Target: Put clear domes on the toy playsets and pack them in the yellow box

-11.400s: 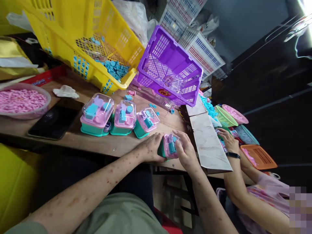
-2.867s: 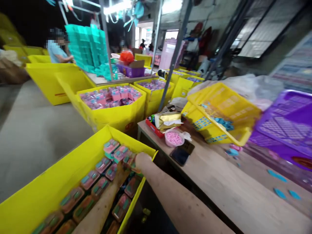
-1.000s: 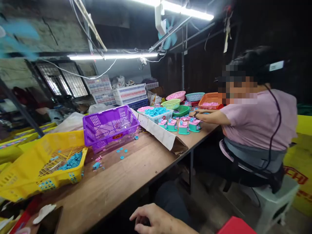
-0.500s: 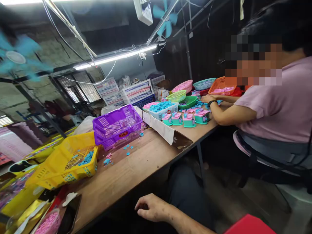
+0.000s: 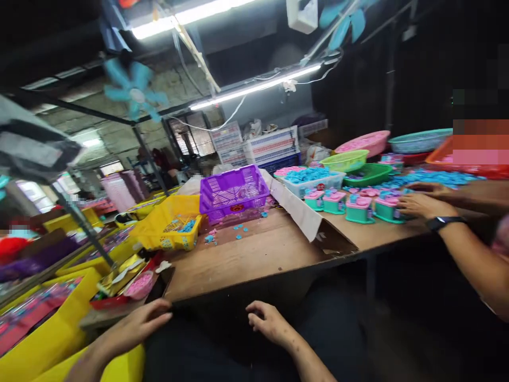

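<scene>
My left hand is held out past the near left corner of the table, fingers stretched and thumb apart, with nothing in it. Nearest to it are a dark flat object on the table corner and a small tub of pink pieces. In front of the table edge, over my lap, my right hand hangs with loosely bent fingers, thumb apart from them. It holds nothing and touches nothing. Small blue pieces lie scattered on the wooden table beyond my hands.
A yellow basket and a purple basket stand on the table. A cardboard divider separates several teal-and-pink toy boxes on the right. There, a co-worker's hands are at work. Yellow bins stand at my left.
The view has swung left, so the co-worker is mostly out of frame. My left hand has come into view at the lower left. My right hand stays over my lap, still without anything in it.
</scene>
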A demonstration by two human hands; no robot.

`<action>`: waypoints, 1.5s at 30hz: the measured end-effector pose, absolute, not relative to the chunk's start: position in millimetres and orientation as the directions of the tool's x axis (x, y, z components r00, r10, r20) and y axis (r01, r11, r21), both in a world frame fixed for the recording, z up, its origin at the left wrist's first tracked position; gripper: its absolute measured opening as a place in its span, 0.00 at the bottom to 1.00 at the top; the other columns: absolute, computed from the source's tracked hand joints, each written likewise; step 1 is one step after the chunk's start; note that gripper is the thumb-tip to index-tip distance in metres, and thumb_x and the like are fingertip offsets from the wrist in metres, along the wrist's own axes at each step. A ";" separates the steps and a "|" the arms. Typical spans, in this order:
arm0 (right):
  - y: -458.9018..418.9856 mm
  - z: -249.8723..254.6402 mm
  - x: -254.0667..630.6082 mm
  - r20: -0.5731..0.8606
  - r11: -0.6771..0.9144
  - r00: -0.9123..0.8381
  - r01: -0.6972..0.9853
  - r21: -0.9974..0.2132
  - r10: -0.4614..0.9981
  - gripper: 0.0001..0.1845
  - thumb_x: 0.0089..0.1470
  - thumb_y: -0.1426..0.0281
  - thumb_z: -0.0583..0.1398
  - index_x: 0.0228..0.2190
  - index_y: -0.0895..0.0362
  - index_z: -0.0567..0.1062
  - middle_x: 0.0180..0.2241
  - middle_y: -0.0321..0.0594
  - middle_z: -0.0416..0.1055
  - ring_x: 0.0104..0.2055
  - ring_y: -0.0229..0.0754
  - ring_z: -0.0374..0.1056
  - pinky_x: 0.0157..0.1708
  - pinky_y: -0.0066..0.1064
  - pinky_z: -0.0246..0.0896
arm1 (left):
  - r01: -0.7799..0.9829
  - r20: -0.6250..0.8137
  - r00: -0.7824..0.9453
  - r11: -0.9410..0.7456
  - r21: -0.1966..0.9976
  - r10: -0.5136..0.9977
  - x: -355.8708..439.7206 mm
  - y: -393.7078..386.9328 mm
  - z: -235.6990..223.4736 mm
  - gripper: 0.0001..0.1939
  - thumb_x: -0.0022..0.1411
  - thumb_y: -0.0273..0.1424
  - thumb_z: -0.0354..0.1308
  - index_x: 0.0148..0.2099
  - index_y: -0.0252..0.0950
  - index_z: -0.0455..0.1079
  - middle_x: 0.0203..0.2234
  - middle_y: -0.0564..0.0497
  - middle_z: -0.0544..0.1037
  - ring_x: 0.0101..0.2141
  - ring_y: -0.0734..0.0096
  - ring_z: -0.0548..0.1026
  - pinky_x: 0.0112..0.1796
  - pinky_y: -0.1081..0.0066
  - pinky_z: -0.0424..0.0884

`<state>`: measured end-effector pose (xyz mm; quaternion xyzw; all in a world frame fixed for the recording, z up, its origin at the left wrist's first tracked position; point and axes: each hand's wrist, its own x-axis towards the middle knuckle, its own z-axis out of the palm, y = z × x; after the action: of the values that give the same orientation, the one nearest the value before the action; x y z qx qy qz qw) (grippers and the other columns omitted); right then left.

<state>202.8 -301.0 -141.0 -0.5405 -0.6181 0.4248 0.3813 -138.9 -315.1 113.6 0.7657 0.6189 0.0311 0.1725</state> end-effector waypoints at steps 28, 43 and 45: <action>-294.2 -51.5 219.2 0.142 0.101 0.168 0.233 -0.967 0.975 0.45 0.45 0.32 0.70 0.47 0.57 0.84 0.33 0.45 0.82 0.33 0.52 0.81 0.36 0.43 0.79 | 0.519 0.242 0.565 -0.569 0.638 0.788 -58.1 -212.1 -19.7 0.10 0.69 0.35 0.63 0.48 0.37 0.81 0.47 0.44 0.86 0.47 0.56 0.83 0.52 0.61 0.79; -225.0 -36.1 261.6 0.510 0.250 0.187 0.700 -0.669 0.840 0.24 0.69 0.50 0.61 0.53 0.53 0.84 0.38 0.45 0.85 0.36 0.49 0.83 0.19 0.29 0.69 | 0.397 0.205 0.395 -0.367 0.841 0.896 -115.7 -190.3 -10.4 0.16 0.75 0.42 0.58 0.47 0.39 0.83 0.40 0.46 0.84 0.39 0.62 0.80 0.41 0.66 0.75; -206.9 -49.0 270.3 0.588 0.292 0.142 0.761 -0.579 0.796 0.22 0.69 0.53 0.61 0.55 0.51 0.82 0.43 0.45 0.86 0.37 0.48 0.84 0.26 0.32 0.77 | 0.428 0.170 0.373 -0.332 0.841 0.912 -118.7 -185.2 -4.0 0.15 0.75 0.42 0.58 0.46 0.40 0.82 0.39 0.46 0.85 0.39 0.61 0.80 0.42 0.65 0.76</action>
<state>270.3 -206.9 -49.0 -0.5948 -0.6546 0.0185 0.4662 -118.7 -185.2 -4.0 0.7448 0.4500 0.3333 0.3629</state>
